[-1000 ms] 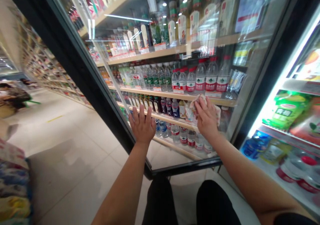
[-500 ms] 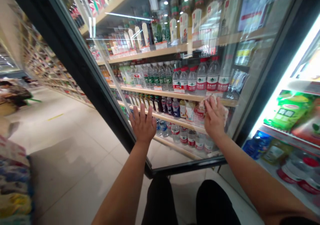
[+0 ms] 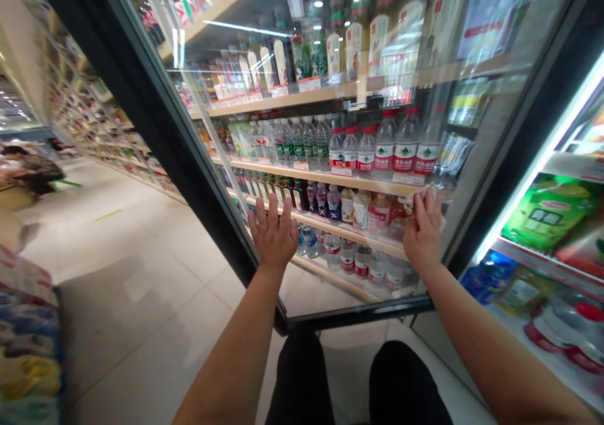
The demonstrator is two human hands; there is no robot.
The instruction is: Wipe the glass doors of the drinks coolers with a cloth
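A tall glass door [image 3: 325,300] in a black frame [image 3: 161,123] stands open at an angle in front of me. My left hand [image 3: 274,236] rests on the lower left of the pane, fingers spread and holding nothing. On the right side of the glass, my right hand [image 3: 422,233] presses a crumpled pale cloth [image 3: 409,202] to the surface. Part of the cloth is hidden under the fingers. Bottled drinks show through the pane, among them red-capped water bottles [image 3: 384,148] on a middle shelf.
Right of the door, a lit cooler holds a green package [image 3: 545,217] and red-capped bottles [image 3: 587,315]. Stacked packs [image 3: 31,330] stand at the lower left on the tiled floor [image 3: 141,324]. Far left, a person [image 3: 35,170] is low down beside the long shelving [image 3: 108,116].
My right hand has slid to the right across the glass with the cloth, nearer the door's right frame. My left hand has stayed in nearly the same place. The view has shifted slightly.
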